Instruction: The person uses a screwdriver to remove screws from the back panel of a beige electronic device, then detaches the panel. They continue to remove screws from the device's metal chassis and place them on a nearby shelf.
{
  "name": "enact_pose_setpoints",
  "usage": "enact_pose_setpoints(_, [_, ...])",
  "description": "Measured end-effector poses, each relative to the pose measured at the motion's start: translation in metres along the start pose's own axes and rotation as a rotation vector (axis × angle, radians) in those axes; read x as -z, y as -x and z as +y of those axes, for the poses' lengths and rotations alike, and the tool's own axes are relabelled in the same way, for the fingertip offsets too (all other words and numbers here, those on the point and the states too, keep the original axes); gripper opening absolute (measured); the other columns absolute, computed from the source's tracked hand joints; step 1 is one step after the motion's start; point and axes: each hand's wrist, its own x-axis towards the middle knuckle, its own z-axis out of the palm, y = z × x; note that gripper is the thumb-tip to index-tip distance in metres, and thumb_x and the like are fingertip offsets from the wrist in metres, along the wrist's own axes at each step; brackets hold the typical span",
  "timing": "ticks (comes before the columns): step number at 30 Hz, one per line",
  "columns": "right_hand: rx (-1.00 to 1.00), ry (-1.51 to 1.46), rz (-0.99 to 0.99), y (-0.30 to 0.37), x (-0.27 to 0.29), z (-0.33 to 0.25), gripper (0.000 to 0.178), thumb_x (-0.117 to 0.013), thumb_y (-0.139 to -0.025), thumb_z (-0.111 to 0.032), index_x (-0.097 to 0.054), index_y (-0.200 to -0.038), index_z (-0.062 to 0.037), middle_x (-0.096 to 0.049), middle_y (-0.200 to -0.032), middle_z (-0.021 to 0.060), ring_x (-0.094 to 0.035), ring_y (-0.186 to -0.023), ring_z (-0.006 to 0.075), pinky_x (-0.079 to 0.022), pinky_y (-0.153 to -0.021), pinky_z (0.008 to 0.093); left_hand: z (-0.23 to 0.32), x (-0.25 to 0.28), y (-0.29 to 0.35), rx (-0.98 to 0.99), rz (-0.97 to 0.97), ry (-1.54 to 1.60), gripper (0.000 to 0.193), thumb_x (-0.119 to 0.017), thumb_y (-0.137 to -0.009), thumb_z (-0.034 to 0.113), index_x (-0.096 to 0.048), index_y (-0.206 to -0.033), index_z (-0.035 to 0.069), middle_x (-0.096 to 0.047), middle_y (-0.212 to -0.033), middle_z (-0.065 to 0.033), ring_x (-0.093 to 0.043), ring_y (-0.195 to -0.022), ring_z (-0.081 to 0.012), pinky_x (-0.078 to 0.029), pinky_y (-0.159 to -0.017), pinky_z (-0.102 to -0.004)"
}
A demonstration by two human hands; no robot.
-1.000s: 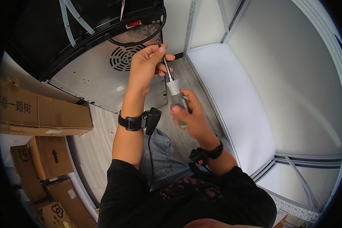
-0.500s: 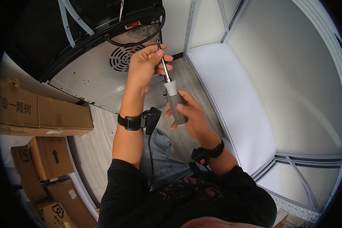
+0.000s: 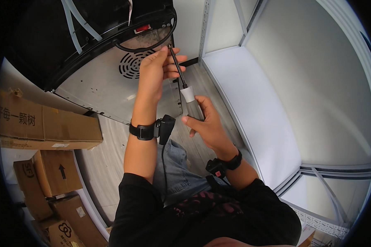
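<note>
A screwdriver (image 3: 195, 110) with a grey handle, a white collar and a long metal shaft points up and slightly left. My right hand (image 3: 210, 127) is closed round its handle, thumb across the lower end. Beside the shaft, my left hand (image 3: 154, 72) has its fingers stretched out and apart behind it, the thumb raised near the tip. The tip ends close to the right edge of the metal panel (image 3: 99, 90) of a black-topped machine (image 3: 41, 45). Whether it touches a screw is too small to tell.
On the panel are a round slotted vent (image 3: 130, 66), a red switch (image 3: 142, 29) and a looping black cable (image 3: 152, 48). Cardboard boxes (image 3: 68, 123) are stacked at the left. A white shelf (image 3: 251, 99) on metal uprights runs along the right. Wood-look floor (image 3: 101, 164) lies between.
My left thumb has come off the shaft and its fingers have spread. My right hand has closed more fully round the handle, its thumb lower.
</note>
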Motion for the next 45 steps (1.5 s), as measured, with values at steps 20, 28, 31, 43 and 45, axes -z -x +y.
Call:
enact_pose_setpoints(20, [-0.048,-0.317,-0.016,0.013,-0.001,-0.009,0.038,-0.052,-0.089,-0.012,-0.039,-0.123,-0.0001,-0.055,-0.088,0.0112,-0.053,-0.056,0.0135,-0.038,-0.038,0.0229,-0.001,-0.015,-0.005,0.032,0.205,-0.052,0.027,-0.053,-0.088,0.027,-0.067,-0.089,0.003,-0.067,-0.070,-0.0060,-0.062,-0.059,-0.0112,-0.043,-0.053,-0.0211])
enact_pose_setpoints(28, [0.001,-0.400,-0.052,0.019,0.001,-0.009,0.040,-0.044,-0.091,-0.016,-0.035,-0.126,0.0017,-0.054,-0.090,0.0162,-0.052,-0.053,0.0153,-0.036,-0.035,0.0230,-0.002,-0.009,-0.005,-0.089,0.175,-0.111,0.026,-0.051,-0.085,0.022,-0.068,-0.081,0.002,-0.067,-0.069,-0.0064,-0.058,-0.057,-0.0088,-0.042,-0.054,-0.0204])
enact_pose_setpoints(31, [0.019,-0.415,-0.082,0.021,0.004,-0.008,0.042,-0.047,-0.091,-0.015,-0.034,-0.128,0.0003,-0.056,-0.087,0.0132,-0.053,-0.053,0.0147,-0.036,-0.035,0.0243,-0.002,-0.013,-0.003,-0.089,0.137,-0.092,0.027,-0.050,-0.086,0.022,-0.067,-0.083,0.002,-0.067,-0.072,-0.0079,-0.059,-0.058,-0.0102,-0.044,-0.056,-0.0217])
enact_pose_setpoints(43, [0.008,-0.356,0.137,0.059,0.064,0.011,0.040,-0.052,-0.089,-0.017,-0.037,-0.123,-0.0003,-0.057,-0.084,0.0131,-0.054,-0.051,0.0153,-0.037,-0.036,0.0254,-0.052,-0.058,-0.005,0.110,-0.228,-0.029,0.030,-0.046,-0.089,0.022,-0.063,-0.089,-0.002,-0.061,-0.068,-0.0044,-0.058,-0.065,-0.0138,-0.044,-0.061,-0.0246])
enact_pose_setpoints(45, [-0.003,-0.378,0.222,0.064,0.082,0.017,0.039,-0.052,-0.089,-0.017,-0.038,-0.122,-0.0009,-0.057,-0.085,0.0123,-0.054,-0.051,0.0148,-0.037,-0.036,0.0253,-0.076,-0.081,-0.015,0.160,-0.280,-0.048,0.029,-0.046,-0.090,0.022,-0.063,-0.090,-0.002,-0.060,-0.068,-0.0044,-0.058,-0.066,-0.0136,-0.044,-0.062,-0.0249])
